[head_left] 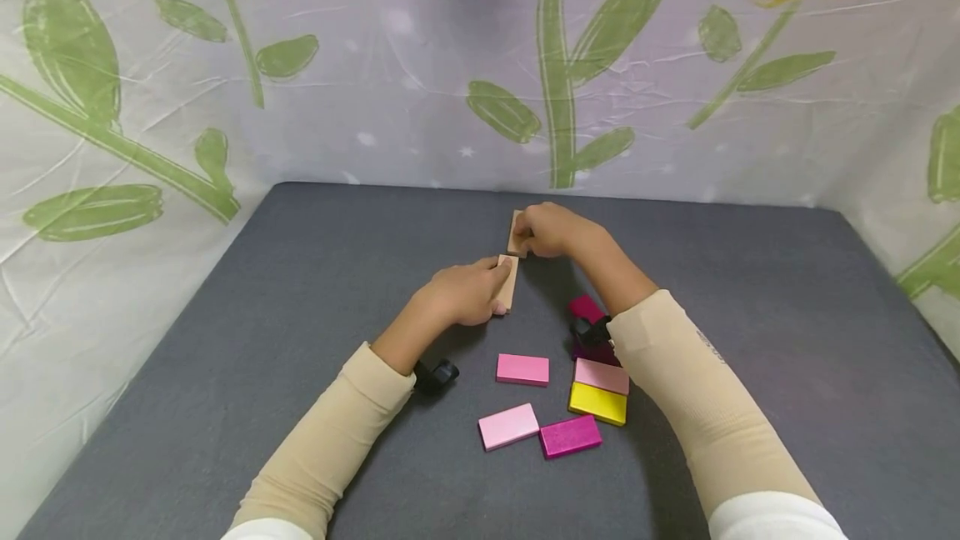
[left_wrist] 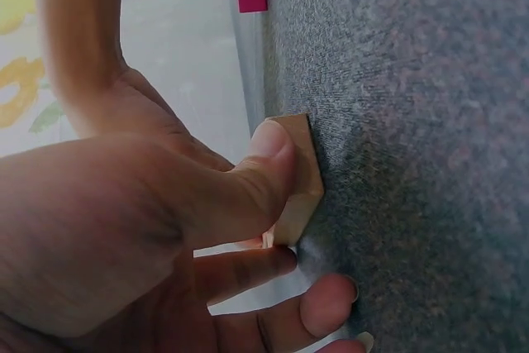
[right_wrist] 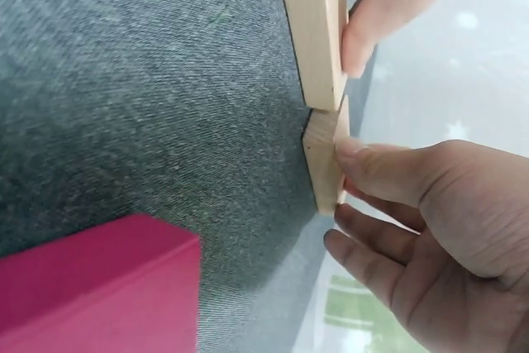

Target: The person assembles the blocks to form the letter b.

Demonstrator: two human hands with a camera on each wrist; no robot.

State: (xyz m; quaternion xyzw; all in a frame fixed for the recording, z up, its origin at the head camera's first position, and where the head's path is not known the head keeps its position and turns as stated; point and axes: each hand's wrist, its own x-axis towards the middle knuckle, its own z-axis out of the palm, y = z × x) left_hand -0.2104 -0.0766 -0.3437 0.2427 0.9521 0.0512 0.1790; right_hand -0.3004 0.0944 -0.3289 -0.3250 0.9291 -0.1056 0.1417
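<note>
Two plain wooden blocks lie flat on the grey table, nearly end to end and slightly offset. My left hand [head_left: 467,294] grips the nearer wooden block [head_left: 508,283], its thumb on the block's top and a finger at the near end. In the left wrist view, the thumb and a finger pinch a wooden block [left_wrist: 307,163]. My right hand [head_left: 553,230] pinches the farther wooden block [head_left: 516,238], partly covering it. From the right wrist, the ends of the nearer block [right_wrist: 314,35] and farther block [right_wrist: 322,167] appear to meet.
Nearer the body lie a pink block [head_left: 522,369], a light pink block [head_left: 508,427], a magenta block [head_left: 570,437], a salmon block [head_left: 602,376] and a yellow block [head_left: 597,404]. A dark pink block [head_left: 585,307] is by the right forearm. Flower-printed sheeting [head_left: 420,57] surrounds the table.
</note>
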